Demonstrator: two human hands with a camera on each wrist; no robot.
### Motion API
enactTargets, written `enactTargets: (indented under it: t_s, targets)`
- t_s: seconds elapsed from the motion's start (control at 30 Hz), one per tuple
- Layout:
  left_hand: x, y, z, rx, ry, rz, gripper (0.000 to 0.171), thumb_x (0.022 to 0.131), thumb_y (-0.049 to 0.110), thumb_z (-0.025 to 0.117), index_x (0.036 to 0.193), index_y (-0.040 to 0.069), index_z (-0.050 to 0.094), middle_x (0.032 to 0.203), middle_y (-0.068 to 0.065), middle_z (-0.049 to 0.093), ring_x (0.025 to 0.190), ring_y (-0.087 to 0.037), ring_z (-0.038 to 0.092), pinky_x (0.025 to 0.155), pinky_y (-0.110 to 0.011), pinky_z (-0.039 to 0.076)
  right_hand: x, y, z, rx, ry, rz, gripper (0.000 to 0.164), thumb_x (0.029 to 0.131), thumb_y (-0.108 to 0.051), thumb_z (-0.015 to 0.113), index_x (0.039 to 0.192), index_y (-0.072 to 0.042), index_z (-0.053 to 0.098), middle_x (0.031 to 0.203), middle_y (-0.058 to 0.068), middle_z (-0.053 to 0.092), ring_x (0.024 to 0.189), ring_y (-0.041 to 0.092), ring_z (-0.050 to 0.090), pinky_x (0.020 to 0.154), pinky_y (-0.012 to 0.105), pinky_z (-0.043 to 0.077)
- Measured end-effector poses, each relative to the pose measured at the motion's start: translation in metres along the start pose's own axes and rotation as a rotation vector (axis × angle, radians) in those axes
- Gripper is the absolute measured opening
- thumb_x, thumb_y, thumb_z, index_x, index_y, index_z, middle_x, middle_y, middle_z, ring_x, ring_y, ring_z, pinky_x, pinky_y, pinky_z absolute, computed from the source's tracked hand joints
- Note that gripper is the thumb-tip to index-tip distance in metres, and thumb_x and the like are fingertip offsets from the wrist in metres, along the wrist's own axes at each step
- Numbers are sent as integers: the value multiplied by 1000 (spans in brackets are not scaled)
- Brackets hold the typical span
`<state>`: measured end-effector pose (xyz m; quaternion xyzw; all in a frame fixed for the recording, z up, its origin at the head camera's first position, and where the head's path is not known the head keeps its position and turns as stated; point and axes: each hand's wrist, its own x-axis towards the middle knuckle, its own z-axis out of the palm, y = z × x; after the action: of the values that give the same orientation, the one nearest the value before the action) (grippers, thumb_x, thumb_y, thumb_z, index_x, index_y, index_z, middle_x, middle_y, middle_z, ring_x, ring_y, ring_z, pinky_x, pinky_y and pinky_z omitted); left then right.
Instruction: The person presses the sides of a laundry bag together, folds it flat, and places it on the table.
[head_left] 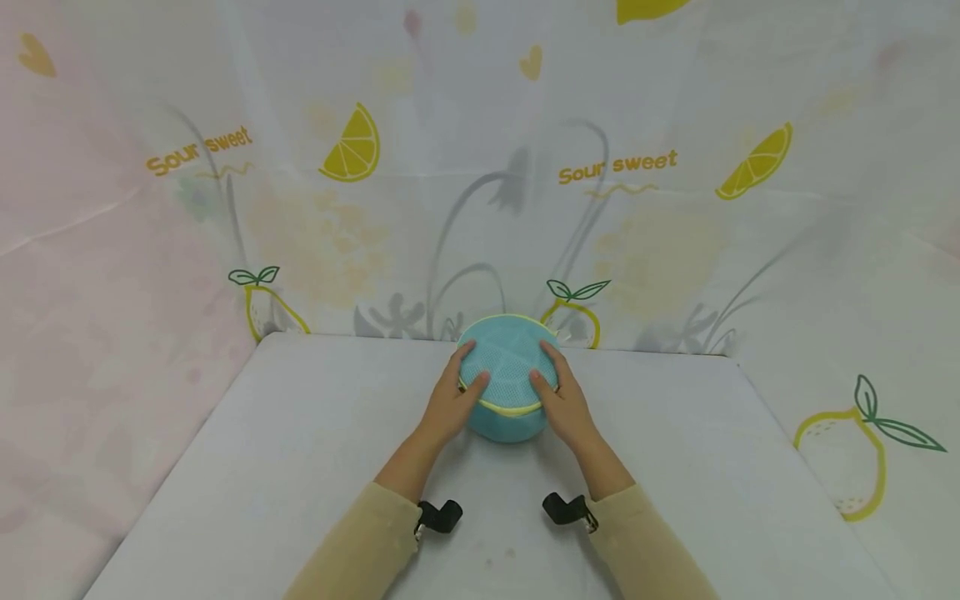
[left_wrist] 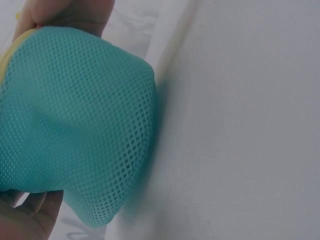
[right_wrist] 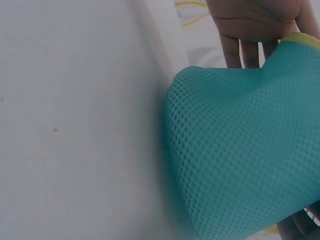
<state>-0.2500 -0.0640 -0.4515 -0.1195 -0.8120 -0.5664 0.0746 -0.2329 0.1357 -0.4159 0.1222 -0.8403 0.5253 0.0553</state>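
A round teal mesh laundry bag (head_left: pixel 504 354) with yellow piping stands at the far part of the white table, its top tipped toward me. My left hand (head_left: pixel 450 400) grips its left side, thumb over the near yellow edge and fingers along the side. On the opposite side my right hand (head_left: pixel 566 404) holds it the same way, thumb on the mesh top. In the left wrist view the bag's mesh wall (left_wrist: pixel 85 110) bulges close over the tabletop. The right wrist view shows its side (right_wrist: pixel 245 145) dented inward below the yellow trim. Both hands' far fingers are partly hidden behind the bag.
The white table (head_left: pixel 315 433) ends at a back edge just beyond the bag. Behind it hangs a pale curtain (head_left: pixel 480 108) printed with lemons and lettering. Black wrist cameras (head_left: pixel 441 517) sit at both beige sleeves (head_left: pixel 360 542).
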Motion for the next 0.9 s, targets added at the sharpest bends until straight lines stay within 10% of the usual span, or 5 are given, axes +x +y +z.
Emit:
enactTargets:
  t_s: [0.9]
  targets:
    - [-15,12,-1,-36,50,135,61,91,42,55,143,34,26,147,0,27,132,-21,30,104,-48,29,0,16,-5,-151,-4,-152,58,95,-40,46,146,-31,20,149,6,24,136,25,24,106,50,23]
